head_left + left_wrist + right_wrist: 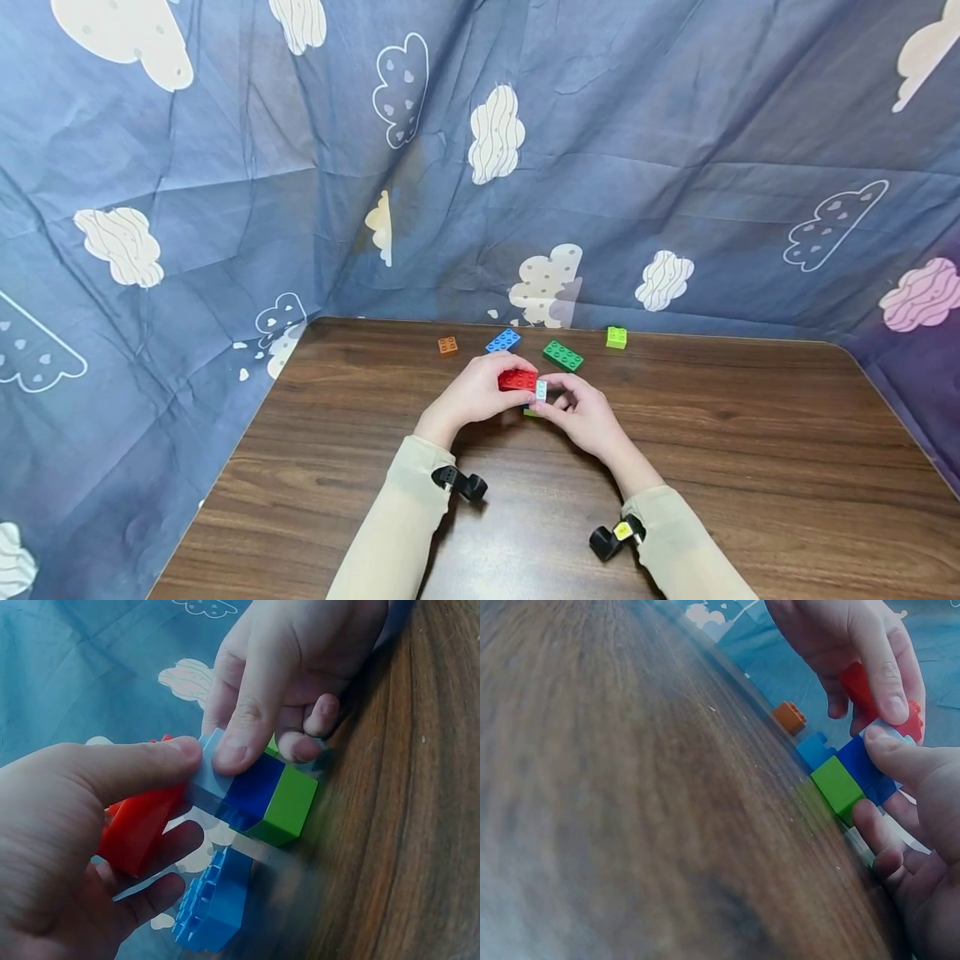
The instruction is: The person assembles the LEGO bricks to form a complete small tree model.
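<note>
Left hand (480, 387): pinched the red brick (517, 381), thumb on one side, fingers on the other. Thumb tip reached the edge of the pale blue brick (541, 392); couldn't tell if it pressed there.
Right hand (588, 417): pinched the stack (866, 761) high up, thumb laid on the pale blue brick, fingers partly hidden behind. My read: gripping the top layer steadied the lower ones too.
Stack order: pale blue brick on top, dark blue brick (259, 784) in the middle, bottom green brick (292, 810) nearest the wood. Couldn't confirm the base touched the table (750, 433).
Red brick position: between the left hand's fingers, just beside the pale blue brick, studs facing the head camera. Couldn't tell if the two were joined. Long-side grip probably left its near end free of fingers.
Two-hand hold: hands faced each other, one per part, presumably so each could brace against the other.
Loose bricks: blue brick (502, 340), long green brick (562, 356), small lime brick (617, 337) and orange brick (447, 345) lay past the hands, apart from each other. That spread probably gave working room up front and made each simple to grab.
</note>
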A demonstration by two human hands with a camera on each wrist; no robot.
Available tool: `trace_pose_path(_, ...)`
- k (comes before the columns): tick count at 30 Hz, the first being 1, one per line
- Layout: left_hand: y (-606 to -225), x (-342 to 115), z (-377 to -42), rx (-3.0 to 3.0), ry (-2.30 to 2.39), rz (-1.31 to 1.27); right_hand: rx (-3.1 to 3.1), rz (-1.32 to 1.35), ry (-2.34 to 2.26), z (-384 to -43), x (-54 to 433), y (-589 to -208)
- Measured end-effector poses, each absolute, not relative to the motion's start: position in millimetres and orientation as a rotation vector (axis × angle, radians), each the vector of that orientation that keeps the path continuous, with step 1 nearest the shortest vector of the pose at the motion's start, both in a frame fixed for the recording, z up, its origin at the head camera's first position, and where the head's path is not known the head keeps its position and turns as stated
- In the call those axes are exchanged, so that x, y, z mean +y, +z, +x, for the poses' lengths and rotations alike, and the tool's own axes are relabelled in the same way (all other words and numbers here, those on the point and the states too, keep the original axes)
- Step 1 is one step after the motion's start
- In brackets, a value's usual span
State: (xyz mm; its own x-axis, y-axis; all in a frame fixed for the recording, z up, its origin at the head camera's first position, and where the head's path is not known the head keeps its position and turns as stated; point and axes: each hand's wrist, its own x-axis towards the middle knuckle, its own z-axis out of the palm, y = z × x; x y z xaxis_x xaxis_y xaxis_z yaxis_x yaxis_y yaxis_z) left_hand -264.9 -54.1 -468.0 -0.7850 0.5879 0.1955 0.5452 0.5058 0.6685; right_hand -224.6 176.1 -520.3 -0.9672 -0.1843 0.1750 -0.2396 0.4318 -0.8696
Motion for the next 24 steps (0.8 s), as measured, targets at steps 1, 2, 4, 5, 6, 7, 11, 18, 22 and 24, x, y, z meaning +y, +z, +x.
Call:
trace_pose_path(1, -468.0, -53.9, -264.9, 2.679, 1.154, 1.010, -2.609, 0.389, 1.604, -224.6, 176.1, -520.2)
trace_pose_path(2, -468.2, -53.8, -264.9, 2.679, 1.152, 1.011, -2.609, 0.385, 1.607, -224.8, 176.3, -520.5)
trace_pose_path(4, -468.7, -53.8, -265.0, 2.681, 1.152, 1.012, -2.607, 0.384, 1.611, -224.8, 176.2, -520.7)
trace_pose_path(5, -469.3, -54.0, -265.2, 2.684, 1.151, 1.010, -2.607, 0.383, 1.612, -224.8, 176.2, -520.8)
trace_pose_path(6, -469.9, -54.2, -265.6, 2.686, 1.153, 1.009, -2.609, 0.380, 1.612, -225.1, 176.2, -521.0)
trace_pose_path(7, -470.9, -54.2, -266.0, 2.687, 1.154, 1.006, -2.610, 0.378, 1.610, -225.2, 176.2, -521.2)
trace_pose_path(11, -472.4, -54.2, -266.8, 2.677, 1.166, 0.983, -2.618, 0.375, 1.604, -225.6, 176.5, -521.6)
trace_pose_path(18, -474.4, -54.4, -268.1, 2.635, 1.222, 0.970, -2.630, 0.370, 1.604, -226.4, 177.9, -522.6)
trace_pose_path(22, -478.0, -55.5, -269.5, 2.621, 1.259, 0.974, -2.635, 0.377, 1.600, -226.9, 178.1, -523.0)
trace_pose_path(24, -479.6, -56.2, -270.1, 2.614, 1.274, 0.971, -2.633, 0.385, 1.602, -226.6, 178.2, -523.0)
